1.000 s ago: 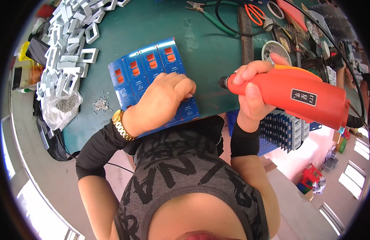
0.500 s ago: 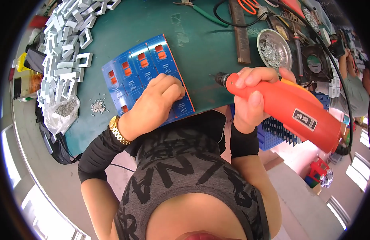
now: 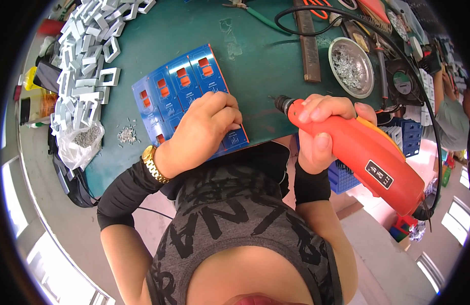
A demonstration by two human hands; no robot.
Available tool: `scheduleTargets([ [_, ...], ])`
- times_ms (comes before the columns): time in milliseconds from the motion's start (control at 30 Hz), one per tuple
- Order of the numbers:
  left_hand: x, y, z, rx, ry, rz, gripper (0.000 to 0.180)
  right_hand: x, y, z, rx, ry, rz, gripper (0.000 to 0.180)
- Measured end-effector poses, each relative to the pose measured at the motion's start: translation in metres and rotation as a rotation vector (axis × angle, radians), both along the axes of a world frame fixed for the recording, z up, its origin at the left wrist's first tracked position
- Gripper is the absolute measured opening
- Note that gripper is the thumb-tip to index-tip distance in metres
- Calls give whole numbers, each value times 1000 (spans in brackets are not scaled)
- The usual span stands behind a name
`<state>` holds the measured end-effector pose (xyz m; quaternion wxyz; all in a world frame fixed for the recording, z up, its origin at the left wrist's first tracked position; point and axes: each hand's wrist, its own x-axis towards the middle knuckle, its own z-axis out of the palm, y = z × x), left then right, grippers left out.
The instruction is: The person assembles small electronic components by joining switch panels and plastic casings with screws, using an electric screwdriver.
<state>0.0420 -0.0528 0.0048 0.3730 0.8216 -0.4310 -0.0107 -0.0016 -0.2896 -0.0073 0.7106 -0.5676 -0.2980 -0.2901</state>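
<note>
A red electric screwdriver (image 3: 364, 155) is wrapped in my right hand (image 3: 319, 127). Its black chuck and thin bit point left above the bench, apart from the blue panel. That panel (image 3: 169, 109), a sheet of circuit-board-like sections with orange-red openings, lies near the bench's front edge. Over its lower right part rests my left hand (image 3: 197, 132), fingers curled and pressed together. Anything between those fingertips is hidden from this view. Left of the panel, a small heap of screws (image 3: 127, 134) is scattered on the green bench top (image 3: 265, 61).
Many grey plastic frames (image 3: 87, 66) pile up along the left, above a clear bag (image 3: 82, 142) of small metal parts. At right stand a round metal dish (image 3: 351, 66) of small parts, a dark bar (image 3: 308, 51) and a fan (image 3: 401, 81). A black cable (image 3: 423, 86) loops across there.
My left hand has slid slightly right over the panel, fingers still curled. The screwdriver's rear end has swung down and a little left in my right hand's grip.
</note>
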Motion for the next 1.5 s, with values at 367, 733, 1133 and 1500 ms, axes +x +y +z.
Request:
scheduleTargets([
  [367,-1,-4,-6,-1,-78,32,17,-10,6,4,38,79,-85,68],
  [733,5,3,-1,-51,126,17,15,-25,24,35,234,55,105,63],
  [1133,7,2,-6,-67,114,34,12,-18,32,32,61,96,201,60],
  [1500,6,7,-4,-87,98,-24,30,-14,56,57,-132,192,151,65],
])
